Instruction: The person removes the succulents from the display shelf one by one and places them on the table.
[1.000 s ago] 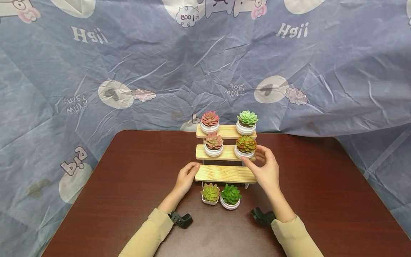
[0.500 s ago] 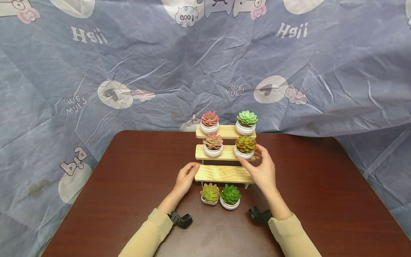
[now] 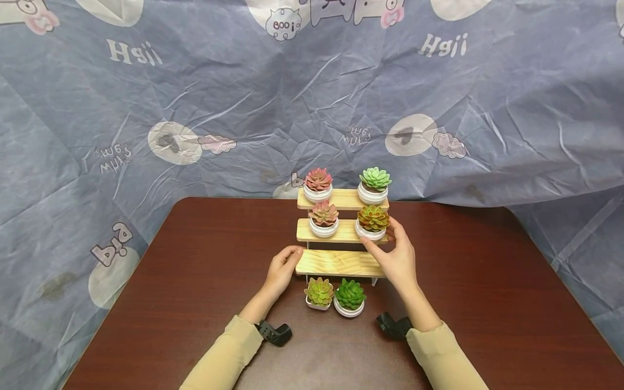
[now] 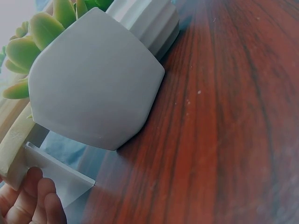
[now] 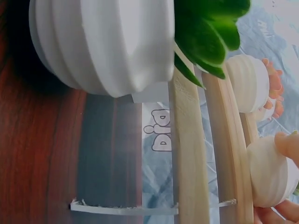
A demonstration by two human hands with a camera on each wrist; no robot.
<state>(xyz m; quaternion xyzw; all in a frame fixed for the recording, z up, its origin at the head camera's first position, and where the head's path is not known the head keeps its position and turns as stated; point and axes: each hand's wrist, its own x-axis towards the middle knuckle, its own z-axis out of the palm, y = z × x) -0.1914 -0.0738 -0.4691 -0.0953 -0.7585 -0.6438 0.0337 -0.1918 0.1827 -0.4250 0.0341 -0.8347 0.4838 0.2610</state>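
Observation:
A three-tier wooden plant stand (image 3: 341,262) is on the dark table. My left hand (image 3: 283,268) grips the left end of its lowest tier, fingers curled against the clear side panel (image 4: 56,175) in the left wrist view. My right hand (image 3: 401,259) holds the white pot of an orange-green succulent (image 3: 373,219) between thumb and fingers, at the right end of the middle tier. In the right wrist view this pot (image 5: 268,172) sits on the board's edge. A pink succulent (image 3: 324,214) stands at the same tier's left end.
On the top tier are a red succulent (image 3: 318,180) and a pale green succulent (image 3: 375,180). A yellow-green succulent (image 3: 319,292) in a square pot and a dark green succulent (image 3: 350,295) stand before the stand. A printed blue cloth (image 3: 273,108) hangs behind.
My right hand has shifted slightly left, its thumb sliding along the front of the pot. The left hand, the stand and the other plants keep their places.

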